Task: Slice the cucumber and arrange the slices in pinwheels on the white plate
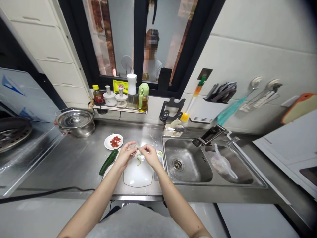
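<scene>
Over a white square plate (138, 177), my left hand (125, 156) and my right hand (149, 155) meet at the fingertips. Both pinch a small pale green piece, seemingly a thin cucumber slice (137, 148), mostly hidden by the fingers. Some of the left fingers stretch out above the pinch. Below the hands, a curved cucumber slice (139, 161) lies on the plate. A whole green cucumber (109, 162) rests left of my left hand. Farther back is a small white plate (106, 142) with chopped red pieces (115, 141).
Right of the plate is a double steel sink (188, 177), with a knotted plastic bag (221, 164) in its right basin and a black faucet (208, 135). A lidded steel pot (85, 127) stands left. Bottles fill a wall shelf (119, 108). The window (138, 43) shows a person.
</scene>
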`<state>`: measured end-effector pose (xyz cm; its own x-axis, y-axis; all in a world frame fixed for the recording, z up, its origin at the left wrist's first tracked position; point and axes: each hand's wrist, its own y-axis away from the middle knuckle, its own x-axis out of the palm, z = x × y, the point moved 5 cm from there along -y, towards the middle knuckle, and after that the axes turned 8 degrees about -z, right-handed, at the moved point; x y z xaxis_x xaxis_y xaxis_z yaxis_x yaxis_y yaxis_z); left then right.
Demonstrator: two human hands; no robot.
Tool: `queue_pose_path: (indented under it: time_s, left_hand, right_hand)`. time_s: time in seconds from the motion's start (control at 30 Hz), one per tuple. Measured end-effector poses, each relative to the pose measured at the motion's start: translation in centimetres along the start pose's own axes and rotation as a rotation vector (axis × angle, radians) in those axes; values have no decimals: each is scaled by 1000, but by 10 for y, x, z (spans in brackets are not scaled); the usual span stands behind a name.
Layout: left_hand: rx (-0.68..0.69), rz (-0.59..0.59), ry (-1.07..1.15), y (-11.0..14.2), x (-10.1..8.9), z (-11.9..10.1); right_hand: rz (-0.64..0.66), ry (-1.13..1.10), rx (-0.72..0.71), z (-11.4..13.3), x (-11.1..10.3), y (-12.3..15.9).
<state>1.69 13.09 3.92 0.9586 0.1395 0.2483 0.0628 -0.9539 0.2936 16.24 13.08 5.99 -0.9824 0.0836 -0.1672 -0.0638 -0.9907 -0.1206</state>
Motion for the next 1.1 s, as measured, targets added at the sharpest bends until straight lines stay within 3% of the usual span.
queue_pose_path:
  time_s: [0.33, 0.5, 0.63, 0.83, 1.1]
  left_hand:
    - [176, -9, -99, -9, 1, 9]
    - [249, -18, -219, -26, -2, 29]
    - [268, -57, -470, -42, -9, 55]
    - [219, -96, -792, -54, -18, 93]
    - [175, -114, -1033, -52, -21, 105]
  right_hand:
    - [60, -176, 383, -34, 3, 3]
    - [69, -14, 407, -56, 0, -9]
    - [87, 295, 419, -88, 3, -21]
    - [108, 479, 443, -124, 12, -25]
    - [122, 668, 426, -136, 11, -22]
